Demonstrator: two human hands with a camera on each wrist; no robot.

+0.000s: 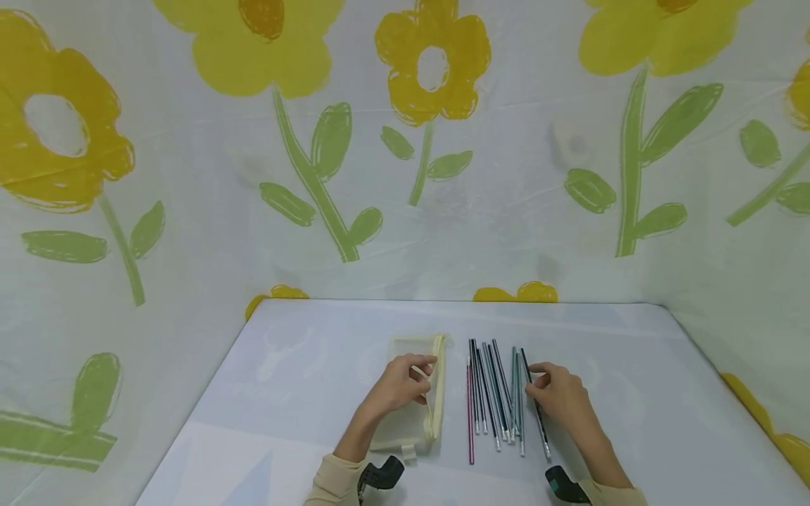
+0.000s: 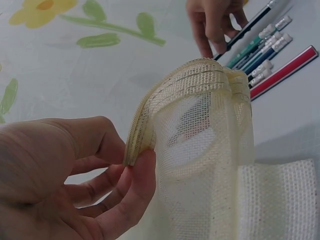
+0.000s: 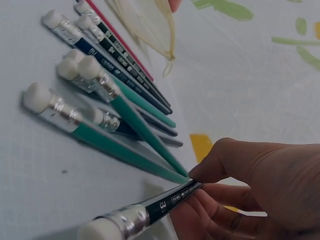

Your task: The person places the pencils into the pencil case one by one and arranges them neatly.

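Note:
My left hand (image 1: 400, 385) pinches the zipper edge of a pale yellow mesh pencil case (image 2: 195, 165), whose mouth gapes a little. In the head view the case (image 1: 405, 429) lies left of the pencils. Between thumb and fingers my right hand (image 1: 563, 397) holds a dark pencil (image 3: 167, 202), its white eraser end toward me. This pencil is at the right end of a loose row of dark and teal pencils (image 1: 493, 393) with white erasers. A red pencil (image 1: 471, 422) lies at the row's left end, nearest the case.
Everything lies on a white table (image 1: 253, 407) with faint printed patterns. A flower-printed curtain (image 1: 493, 211) stands behind and at both sides. Dark wrist devices (image 1: 382, 473) sit at both cuffs, close to the tabletop.

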